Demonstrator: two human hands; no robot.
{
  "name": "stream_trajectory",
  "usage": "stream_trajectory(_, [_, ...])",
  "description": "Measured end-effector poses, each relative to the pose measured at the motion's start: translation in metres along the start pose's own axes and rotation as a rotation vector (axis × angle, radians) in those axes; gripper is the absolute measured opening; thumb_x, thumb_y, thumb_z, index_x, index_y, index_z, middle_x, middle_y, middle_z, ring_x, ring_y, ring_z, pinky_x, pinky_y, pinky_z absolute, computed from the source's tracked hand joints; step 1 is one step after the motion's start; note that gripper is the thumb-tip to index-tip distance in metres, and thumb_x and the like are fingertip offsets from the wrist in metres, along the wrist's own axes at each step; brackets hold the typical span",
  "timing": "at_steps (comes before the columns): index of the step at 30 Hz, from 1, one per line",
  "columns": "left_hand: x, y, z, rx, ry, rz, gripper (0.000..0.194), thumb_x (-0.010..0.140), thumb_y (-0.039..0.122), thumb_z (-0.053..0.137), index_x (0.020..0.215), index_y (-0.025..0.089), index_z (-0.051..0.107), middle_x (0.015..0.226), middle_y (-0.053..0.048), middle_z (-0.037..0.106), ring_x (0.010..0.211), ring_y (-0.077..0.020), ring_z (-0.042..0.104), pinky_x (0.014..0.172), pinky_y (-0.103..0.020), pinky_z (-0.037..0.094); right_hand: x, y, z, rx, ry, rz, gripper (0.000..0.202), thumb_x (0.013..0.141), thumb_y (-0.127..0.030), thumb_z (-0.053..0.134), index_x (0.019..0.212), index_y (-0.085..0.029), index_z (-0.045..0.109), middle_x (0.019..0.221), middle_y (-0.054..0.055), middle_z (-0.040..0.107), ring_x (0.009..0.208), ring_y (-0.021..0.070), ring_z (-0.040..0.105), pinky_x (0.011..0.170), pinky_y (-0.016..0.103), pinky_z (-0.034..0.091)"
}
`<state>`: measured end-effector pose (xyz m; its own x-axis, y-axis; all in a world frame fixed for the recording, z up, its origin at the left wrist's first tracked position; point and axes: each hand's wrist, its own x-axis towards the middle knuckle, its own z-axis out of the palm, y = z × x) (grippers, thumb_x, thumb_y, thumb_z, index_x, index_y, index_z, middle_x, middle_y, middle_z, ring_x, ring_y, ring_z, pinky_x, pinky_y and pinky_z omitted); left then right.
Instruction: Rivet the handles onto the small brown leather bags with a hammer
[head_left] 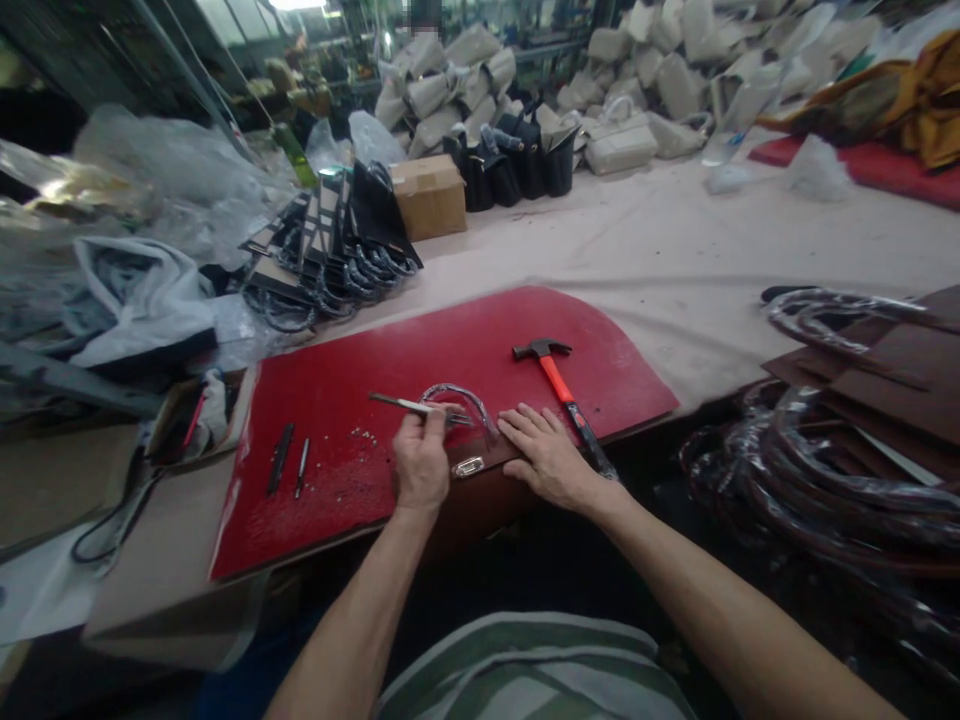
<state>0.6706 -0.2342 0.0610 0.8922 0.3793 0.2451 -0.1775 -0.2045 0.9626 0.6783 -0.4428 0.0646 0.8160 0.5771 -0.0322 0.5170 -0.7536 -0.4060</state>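
Observation:
A brown leather bag piece (491, 456) lies at the front edge of the red board (360, 380). It carries a metal lock plate (469, 467) and a curved handle (474, 400) in clear plastic. My left hand (421, 455) is closed around a slim metal tool (397, 402) above the piece's left side. Two thin prongs show at the tool's right end; its exact kind is unclear. My right hand (544, 455) rests flat on the piece's right side, fingers stretched out. Close to its right lies a claw hammer (555, 378) with an orange and black handle.
A dark flat bar (280, 460) and a slim metal rod (301, 467) lie left, near scattered small bits (365, 437). Brown bag pieces with wrapped handles (810, 460) are piled right. Black bag pieces (322, 250), a cardboard box (429, 197) and beige bags (619, 145) stand behind.

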Motion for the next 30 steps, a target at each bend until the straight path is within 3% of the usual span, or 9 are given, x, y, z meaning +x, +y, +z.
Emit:
stream_trajectory(2, [0.014,0.007,-0.030,0.068,0.072,-0.100,0.036,0.092,0.049,0.054,0.095,0.016,0.067,0.092,-0.009,0.075,0.087,-0.0212,0.071,0.082,-0.034,0.056,0.000,-0.001,-0.002,-0.005,0.004,0.010,0.063,0.095,-0.031,0.062,0.154,-0.016,0.043,0.161,0.010,0.037,0.153,0.0309,0.025,0.126,0.058,0.019])
stream_trajectory(6, [0.028,0.015,-0.095,0.675,0.041,-0.159,0.031,0.085,0.048,0.055,0.086,0.019,0.067,0.084,-0.008,0.072,0.081,-0.0244,0.067,0.074,-0.034,0.048,0.001,-0.001,0.000,-0.009,0.026,0.016,0.062,0.095,-0.032,0.061,0.153,-0.015,0.044,0.160,0.010,0.038,0.153,0.0312,0.025,0.126,0.057,0.019])
stream_trajectory(11, [0.029,0.004,-0.133,1.103,0.012,-0.191,0.036,0.086,0.046,0.040,0.082,0.018,0.062,0.090,-0.018,0.069,0.089,-0.0315,0.066,0.079,-0.039,0.048,0.001,0.001,0.006,-0.019,0.057,0.005,0.059,0.097,-0.033,0.059,0.152,-0.016,0.046,0.160,0.008,0.039,0.152,0.0310,0.026,0.125,0.058,0.020])
stream_trajectory(18, [0.046,-0.010,-0.134,1.104,0.000,-0.301,0.036,0.085,0.050,0.048,0.065,0.020,0.056,0.083,-0.014,0.068,0.087,-0.0299,0.065,0.081,-0.039,0.047,0.003,-0.002,0.009,-0.008,0.131,0.004,0.053,0.096,-0.036,0.060,0.146,-0.019,0.054,0.157,0.008,0.044,0.147,0.0318,0.033,0.122,0.058,0.023])
stream_trajectory(21, [0.042,-0.011,-0.123,1.150,0.052,-0.159,0.032,0.087,0.044,0.055,0.085,0.014,0.067,0.098,-0.018,0.069,0.100,-0.0339,0.063,0.091,-0.044,0.047,0.004,-0.002,0.011,0.020,0.182,0.012,0.053,0.094,-0.037,0.063,0.143,-0.019,0.057,0.153,0.010,0.048,0.143,0.0323,0.038,0.120,0.058,0.025])
stream_trajectory(23, [0.026,-0.008,-0.113,1.150,0.103,0.053,0.033,0.089,0.037,0.057,0.104,0.009,0.066,0.110,-0.020,0.067,0.109,-0.0345,0.060,0.096,-0.046,0.045,0.006,-0.002,0.014,0.035,0.212,0.019,0.052,0.092,-0.036,0.065,0.141,-0.020,0.059,0.152,0.010,0.049,0.141,0.0323,0.040,0.120,0.057,0.026])
stream_trajectory(26, [-0.012,-0.003,-0.097,1.054,-0.094,0.377,0.023,0.095,0.035,0.058,0.103,0.015,0.067,0.110,-0.013,0.067,0.104,-0.0288,0.059,0.091,-0.041,0.046,0.007,0.000,0.017,0.054,0.224,0.024,0.050,0.091,-0.035,0.066,0.139,-0.023,0.060,0.151,0.009,0.050,0.140,0.0320,0.041,0.119,0.057,0.025])
stream_trajectory(28, [-0.036,-0.001,-0.090,1.001,-0.259,0.443,0.016,0.095,0.032,0.062,0.099,0.018,0.067,0.106,-0.009,0.066,0.099,-0.0261,0.059,0.087,-0.039,0.046,0.008,0.000,0.019,0.066,0.232,0.021,0.049,0.091,-0.035,0.066,0.138,-0.023,0.061,0.150,0.009,0.051,0.140,0.0320,0.042,0.119,0.057,0.026])
stream_trajectory(30, [-0.050,0.000,-0.085,1.001,-0.305,0.398,0.014,0.091,0.028,0.067,0.100,0.018,0.066,0.103,-0.008,0.065,0.096,-0.0264,0.057,0.084,-0.039,0.045,0.008,0.000,0.020,0.088,0.251,0.017,0.049,0.090,-0.033,0.066,0.138,-0.023,0.061,0.149,0.010,0.051,0.138,0.0321,0.042,0.118,0.057,0.027])
